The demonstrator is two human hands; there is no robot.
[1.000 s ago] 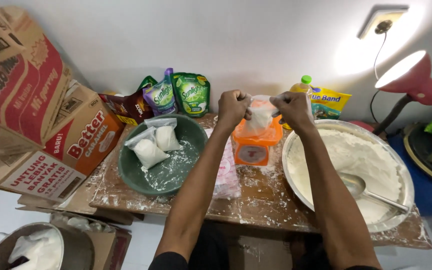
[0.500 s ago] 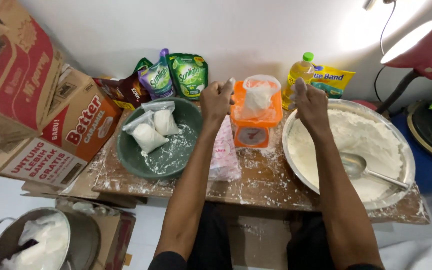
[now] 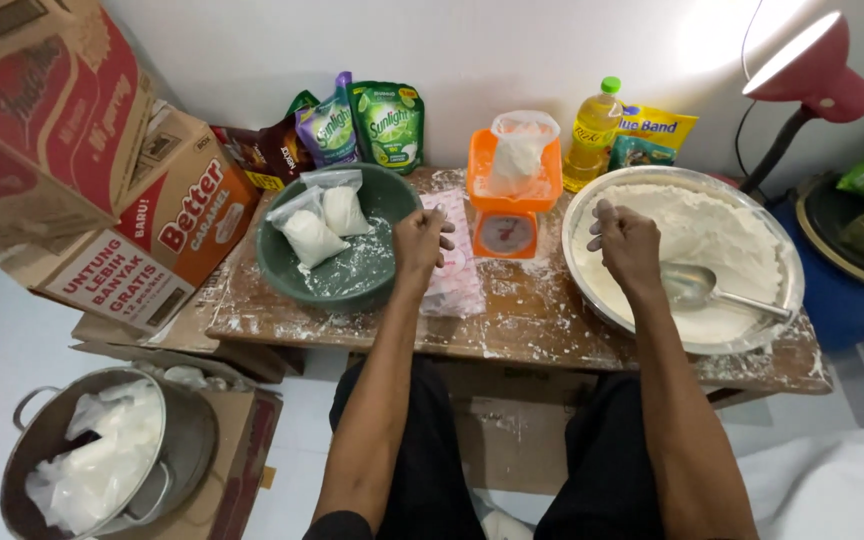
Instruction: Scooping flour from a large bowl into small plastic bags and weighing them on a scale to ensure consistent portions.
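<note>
Wooden and dusted with white powder, the table [image 3: 512, 325] carries an orange kitchen scale [image 3: 505, 208] at its back edge, with an open clear bag of flour [image 3: 519, 152] standing on the pan. Toward the left edge sits a green bowl [image 3: 297, 280] holding two filled flour bags [image 3: 320, 222]; toward the right edge a wide metal basin [image 3: 592, 300] of flour holds a metal scoop [image 3: 714, 290]. A stack of flat plastic bags [image 3: 457, 275] lies between bowl and scale. Detergent pouches [image 3: 367, 125], an oil bottle [image 3: 592, 135] and a yellow packet [image 3: 652, 135] line the back edge, just behind the scale.

The left hand [image 3: 420, 240] hovers over the bowl's right rim beside the flat bags, its grip loosely curled and holding nothing. The right hand [image 3: 627, 240] hangs over the basin's left part, near the scoop's bowl, its grip likewise half closed and empty.

Half a second earlier both hands were up at the scale, either side of the bag; they have since drawn back toward the front edge, leaving the bag standing alone.
</note>
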